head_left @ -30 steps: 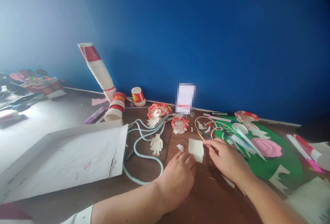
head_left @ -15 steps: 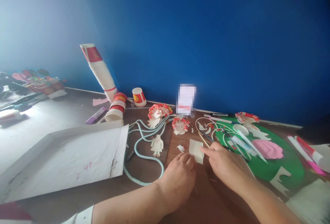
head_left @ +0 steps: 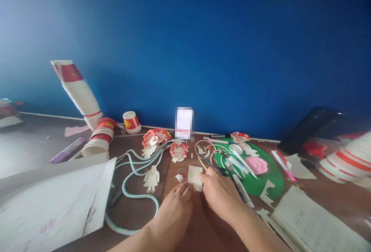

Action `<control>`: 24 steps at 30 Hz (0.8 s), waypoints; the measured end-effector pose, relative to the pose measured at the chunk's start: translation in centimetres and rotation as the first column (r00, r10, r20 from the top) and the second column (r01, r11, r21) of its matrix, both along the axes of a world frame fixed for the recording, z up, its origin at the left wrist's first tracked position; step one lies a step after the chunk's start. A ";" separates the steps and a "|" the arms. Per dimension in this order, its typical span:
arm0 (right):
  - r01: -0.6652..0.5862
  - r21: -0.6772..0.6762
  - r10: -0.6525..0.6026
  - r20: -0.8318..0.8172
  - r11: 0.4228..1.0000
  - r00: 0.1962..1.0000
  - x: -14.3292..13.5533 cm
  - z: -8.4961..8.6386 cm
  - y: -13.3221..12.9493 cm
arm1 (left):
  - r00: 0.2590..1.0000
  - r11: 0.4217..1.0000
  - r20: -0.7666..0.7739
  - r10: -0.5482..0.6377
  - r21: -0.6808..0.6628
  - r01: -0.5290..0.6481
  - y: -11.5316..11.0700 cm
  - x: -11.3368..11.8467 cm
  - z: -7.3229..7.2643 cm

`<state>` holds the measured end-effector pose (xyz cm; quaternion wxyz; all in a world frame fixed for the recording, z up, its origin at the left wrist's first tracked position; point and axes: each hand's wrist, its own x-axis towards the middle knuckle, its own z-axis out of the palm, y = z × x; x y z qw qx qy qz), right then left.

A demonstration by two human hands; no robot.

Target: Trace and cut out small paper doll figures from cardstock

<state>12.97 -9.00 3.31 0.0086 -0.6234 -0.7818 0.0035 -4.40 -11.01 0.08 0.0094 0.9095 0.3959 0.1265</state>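
Honestly can't read a thing here. There's a pinkish-purple scrawl (head_left: 47, 227) on the white cardboard tray (head_left: 58, 198), but it's too smeared to call, and the marks on the paper sheets (head_left: 324, 223) are just faint smudges. The upright white rectangle (head_left: 184, 120) by the wall is totally pixelated, lol.

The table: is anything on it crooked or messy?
Yes. The tall cup stack near the blue wall leans sharply left in the picture instead of standing straight, so it might topple. A small paper scrap also lies loose beyond the left hand.
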 end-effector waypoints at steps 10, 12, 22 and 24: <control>0.109 0.056 -0.096 -0.196 0.992 0.976 -0.3 -1.1 0.7 | 0.997 0.987 0.069 -0.035 0.156 0.024 0.3 -0.2 -2.1; 0.159 0.034 -0.147 -0.239 0.987 0.960 -0.6 -1.4 1.1 | 0.997 0.987 0.073 -0.040 0.159 0.028 0.3 -0.2 -2.1; 0.230 -0.013 -0.210 -0.466 0.973 0.860 0.1 -2.2 1.7 | 0.994 0.994 0.090 -0.059 0.096 0.050 0.4 -0.7 -1.3; 0.226 -0.012 -0.201 -0.507 0.974 0.838 0.3 -2.2 1.8 | 0.994 0.996 0.100 -0.051 0.080 0.043 0.5 -0.7 -1.3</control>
